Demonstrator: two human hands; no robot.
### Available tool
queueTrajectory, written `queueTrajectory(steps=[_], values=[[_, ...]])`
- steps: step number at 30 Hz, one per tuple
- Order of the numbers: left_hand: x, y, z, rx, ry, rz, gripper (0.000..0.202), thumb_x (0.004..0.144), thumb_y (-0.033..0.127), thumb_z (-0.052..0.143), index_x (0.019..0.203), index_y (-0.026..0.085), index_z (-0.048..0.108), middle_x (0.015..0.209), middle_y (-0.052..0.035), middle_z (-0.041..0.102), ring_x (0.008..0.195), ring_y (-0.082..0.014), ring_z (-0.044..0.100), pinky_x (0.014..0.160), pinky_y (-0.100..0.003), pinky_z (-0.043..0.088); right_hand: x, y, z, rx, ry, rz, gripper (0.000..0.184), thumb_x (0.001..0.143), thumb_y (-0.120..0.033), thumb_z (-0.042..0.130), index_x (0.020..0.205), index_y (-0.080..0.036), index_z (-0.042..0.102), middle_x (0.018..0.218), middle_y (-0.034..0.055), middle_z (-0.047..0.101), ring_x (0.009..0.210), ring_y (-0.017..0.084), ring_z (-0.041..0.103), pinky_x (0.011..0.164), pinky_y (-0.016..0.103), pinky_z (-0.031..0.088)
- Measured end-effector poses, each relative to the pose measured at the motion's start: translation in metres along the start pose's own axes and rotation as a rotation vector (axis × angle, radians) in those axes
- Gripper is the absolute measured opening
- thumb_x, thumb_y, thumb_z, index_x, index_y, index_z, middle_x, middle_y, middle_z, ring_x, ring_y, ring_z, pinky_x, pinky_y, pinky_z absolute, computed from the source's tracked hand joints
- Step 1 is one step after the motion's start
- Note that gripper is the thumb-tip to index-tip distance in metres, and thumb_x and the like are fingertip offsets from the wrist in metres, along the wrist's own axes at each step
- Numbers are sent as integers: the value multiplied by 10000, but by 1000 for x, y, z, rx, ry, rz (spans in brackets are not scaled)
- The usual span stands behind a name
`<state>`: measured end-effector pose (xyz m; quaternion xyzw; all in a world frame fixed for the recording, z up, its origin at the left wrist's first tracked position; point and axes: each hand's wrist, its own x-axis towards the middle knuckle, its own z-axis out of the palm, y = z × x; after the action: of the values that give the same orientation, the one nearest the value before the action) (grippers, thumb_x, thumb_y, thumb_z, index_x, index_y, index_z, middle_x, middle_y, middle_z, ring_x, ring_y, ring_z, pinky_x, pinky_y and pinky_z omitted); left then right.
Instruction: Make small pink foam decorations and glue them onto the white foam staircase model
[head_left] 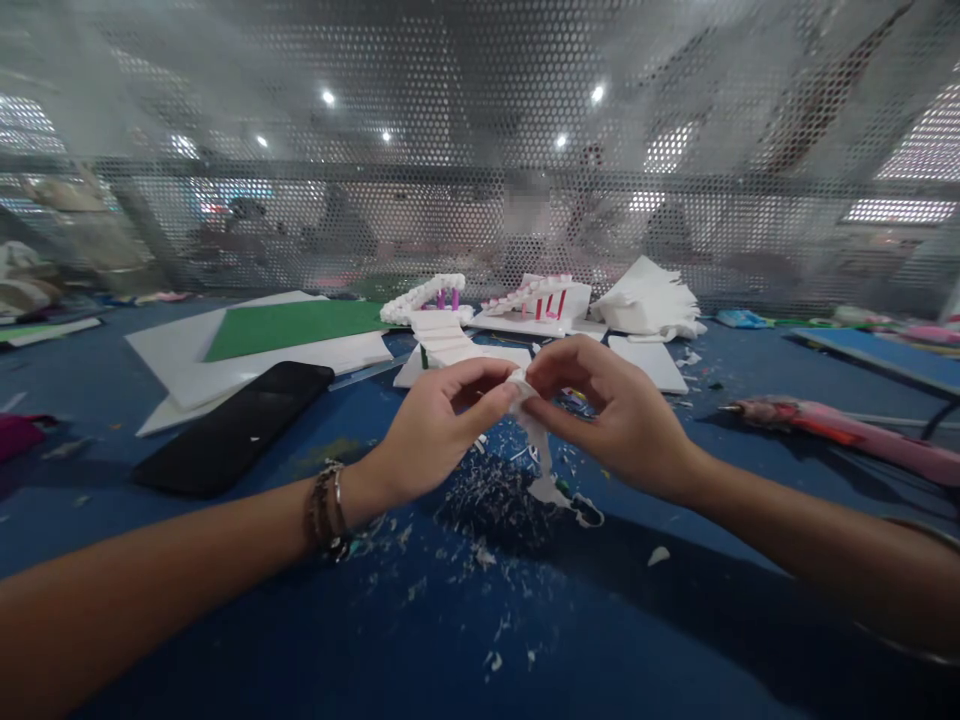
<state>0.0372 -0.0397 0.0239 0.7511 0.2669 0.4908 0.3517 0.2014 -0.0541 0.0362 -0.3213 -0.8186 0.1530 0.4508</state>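
A thin white piece of tissue (535, 438) is pinched between the fingers of both my hands, and its loose end hangs down toward the table. My left hand (439, 425), with bracelets on the wrist, is closed on it from the left. From the right, my right hand (611, 415) also closes its thumb and fingers on the tissue. The part inside the fingertips is mostly hidden. Behind my hands stand small white stair models, one with purple posts (424, 298) and another with red posts (544, 300).
A black phone (240, 430) lies at left near white sheets and a green sheet (292, 328). A pink glue gun (847, 430) lies at right. Stacked tissues (645, 300) stand at the back before a perforated metal screen (465, 220). White scraps (484, 555) litter the blue table (300, 640).
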Motion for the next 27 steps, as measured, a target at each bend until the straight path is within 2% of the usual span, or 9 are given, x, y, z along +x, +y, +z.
queueTrajectory(steps=[5, 10, 17, 21, 24, 27], values=[[4, 0, -1, -44, -25, -5, 150, 778, 233, 500, 851, 146, 599, 773, -8, 627, 710, -84, 538, 648, -156, 431, 2, -4, -6, -67, -35, -49, 122, 757, -183, 520, 877, -168, 503, 740, -4, 572, 649, 84, 530, 590, 213, 450], [6, 1, 0, -2, -13, -96, 153, 753, 246, 520, 817, 134, 602, 717, -8, 600, 634, -88, 505, 570, -169, 415, 6, -11, -13, -321, -92, -191, 121, 762, -152, 517, 846, -189, 597, 741, -3, 624, 651, 87, 551, 567, 205, 427], [4, -1, 0, -32, -57, -125, 185, 750, 291, 527, 849, 164, 618, 711, -6, 601, 606, -93, 498, 556, -190, 408, 7, -15, -16, -583, -108, -398, 141, 804, -201, 463, 824, -231, 599, 748, 16, 638, 685, 136, 541, 594, 267, 418], [3, -1, 1, -43, -67, -118, 175, 758, 282, 523, 846, 172, 627, 691, 5, 591, 589, -82, 485, 540, -177, 396, 7, -16, -15, -581, -69, -311, 99, 783, -186, 493, 771, -203, 589, 702, 17, 619, 637, 119, 528, 552, 241, 400], [3, -2, 2, -75, -67, -113, 166, 766, 260, 521, 860, 167, 621, 700, 8, 598, 618, -80, 500, 567, -169, 405, 7, -14, -14, -468, -32, -197, 51, 754, -196, 542, 724, -176, 578, 642, -3, 591, 572, 90, 508, 527, 215, 391], [1, -3, 1, -99, -61, -79, 161, 767, 241, 522, 877, 170, 616, 757, -1, 624, 669, -87, 526, 604, -172, 419, 7, -11, -13, -297, -28, -70, 86, 736, -240, 569, 706, -159, 565, 627, -8, 574, 552, 79, 499, 514, 201, 399]])
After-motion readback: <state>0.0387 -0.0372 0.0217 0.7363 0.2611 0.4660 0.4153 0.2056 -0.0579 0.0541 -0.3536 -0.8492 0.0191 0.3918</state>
